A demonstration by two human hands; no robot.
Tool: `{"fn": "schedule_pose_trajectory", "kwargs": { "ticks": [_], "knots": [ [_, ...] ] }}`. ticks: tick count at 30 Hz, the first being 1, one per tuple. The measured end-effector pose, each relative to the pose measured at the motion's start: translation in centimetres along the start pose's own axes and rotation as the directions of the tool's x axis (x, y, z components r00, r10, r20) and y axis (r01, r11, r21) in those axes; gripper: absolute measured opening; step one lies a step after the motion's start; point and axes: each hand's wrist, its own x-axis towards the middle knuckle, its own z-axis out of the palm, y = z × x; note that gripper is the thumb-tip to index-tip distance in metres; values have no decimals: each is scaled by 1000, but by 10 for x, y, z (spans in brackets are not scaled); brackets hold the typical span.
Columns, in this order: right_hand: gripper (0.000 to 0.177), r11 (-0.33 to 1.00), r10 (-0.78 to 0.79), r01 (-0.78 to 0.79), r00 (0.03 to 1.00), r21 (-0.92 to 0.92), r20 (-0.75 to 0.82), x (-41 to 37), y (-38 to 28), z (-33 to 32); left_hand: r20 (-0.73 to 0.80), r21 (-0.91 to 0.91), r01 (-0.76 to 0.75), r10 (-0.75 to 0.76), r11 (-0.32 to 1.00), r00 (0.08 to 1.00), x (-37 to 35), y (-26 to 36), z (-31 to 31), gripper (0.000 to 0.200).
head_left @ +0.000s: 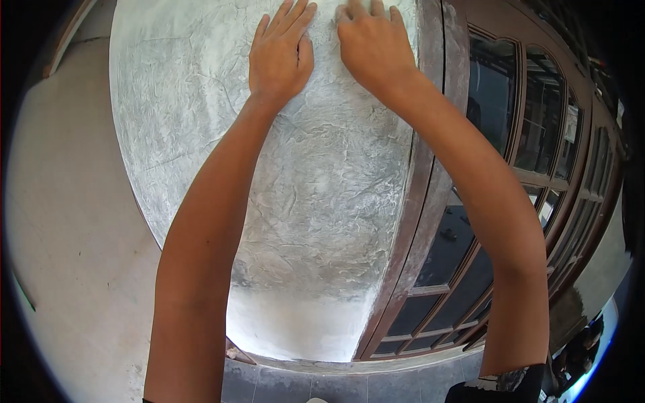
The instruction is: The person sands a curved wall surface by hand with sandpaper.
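Observation:
Both arms reach up to a rough grey-white plastered wall (322, 188). My left hand (282, 54) lies against it near the top, fingers stretched out and thumb alongside. To its right, my right hand (376, 43) rests on the same wall close to the brown wooden frame (403, 269). Its fingers look apart and slightly bent, and the upper edge of the view cuts off or blurs their tips. No tool shows in either hand. The plaster has cracks, ridges and patchy white marks, with a smoother white band low down.
A brown wooden door or window with dark glass panes (494, 94) stands right of the wall. Left is a plain beige wall (80, 201). Grey floor tiles (336, 386) lie below, and dark clutter (581, 356) sits at the lower right.

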Motion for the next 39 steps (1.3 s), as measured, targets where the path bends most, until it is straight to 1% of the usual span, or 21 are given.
{"fn": "schedule_pose_trajectory", "kwargs": {
  "ticks": [3, 5, 7, 8, 9, 11, 13, 15, 17, 18, 19, 21, 22, 25, 27, 29, 31, 34, 35, 37, 39],
  "knots": [
    [25, 967, -250, 256, 947, 4, -201, -65, -45, -14, 11, -1, 8, -8, 1000, 1000, -1, -1, 0, 48],
    [24, 964, -231, 258, 929, 60, -288, -61, -23, -10, 8, -6, 15, -15, 1000, 1000, -1, 0, 0, 48],
    [35, 996, 5, 4, 996, 92, -94, -24, 14, -4, 17, -8, 11, -11, 1000, 1000, 0, 0, 0, 48],
    [38, 969, 191, -203, 977, 138, 96, -2, 22, -12, 23, -11, 22, -22, 1000, 1000, 0, 1, 0, 47],
    [38, 969, 191, -204, 977, 142, 96, -3, 19, -10, 28, -13, 35, -35, 999, 999, -1, 1, 0, 46],
    [25, 1000, -18, 19, 1000, 21, -17, -14, 9, -5, 22, -21, 29, -28, 999, 999, 0, 0, 0, 46],
    [24, 980, -193, 197, 960, -2, -202, -53, -24, -7, 13, -39, 30, -29, 999, 999, -2, 0, 0, 46],
    [23, 970, -230, 240, 955, 36, -186, -77, -41, -13, 12, -54, 22, -21, 998, 1000, -1, 0, -1, 45],
    [34, 995, -38, 45, 996, 89, -86, -28, 0, -12, 10, -58, 31, -31, 998, 999, 0, 0, 0, 44],
    [35, 989, 46, -59, 994, 133, 99, -12, 12, -15, 19, -58, 41, -40, 997, 999, 0, 1, 0, 44],
    [35, 990, 54, -67, 994, 126, 98, -11, 11, -14, 19, -64, 33, -31, 997, 999, 0, 1, 0, 44],
    [23, 999, -41, 41, 997, 5, -62, -12, 3, -7, 2, -57, 32, -32, 998, 999, 0, 2, -1, 44],
    [28, 994, -112, 110, 984, -19, -136, -30, -12, -7, -2, -65, 32, -32, 997, 999, 0, 2, 0, 44],
    [39, 968, -249, 248, 968, 24, 34, -82, -50, -23, -3, -62, 47, -47, 997, 999, -1, 0, 4, 44],
    [39, 985, -166, 169, 984, 44, -70, -52, -18, -12, -125, -55, -24, 17, 998, 992, -2, -4, 11, 40],
    [38, 996, 68, -68, 998, -59, 8, -9, 15, -12, -119, -60, -27, 20, 998, 993, -3, -5, 12, 41],
    [39, 991, 75, -59, 989, -123, 130, 2, 17, -18, -118, -65, -34, 26, 997, 993, -4, -5, 11, 41],
    [36, 978, -192, 195, 980, -74, 43, -53, -30, -24, -124, -75, -18, 9, 997, 992, -5, -5, 12, 41],
    [36, 973, -221, 226, 969, -39, 106, -74, -48, -28, -130, -88, -16, 4, 996, 991, -5, -5, 14, 41],
    [36, 972, -234, 234, 971, 10, 46, -62, -32, -26, -147, -103, -13, -2, 995, 989, -3, -6, 15, 41],
    [36, 994, -42, 49, 996, 93, -77, -26, -2, -13, -145, -104, -21, 5, 994, 989, -4, -7, 16, 41]
  ]
}}
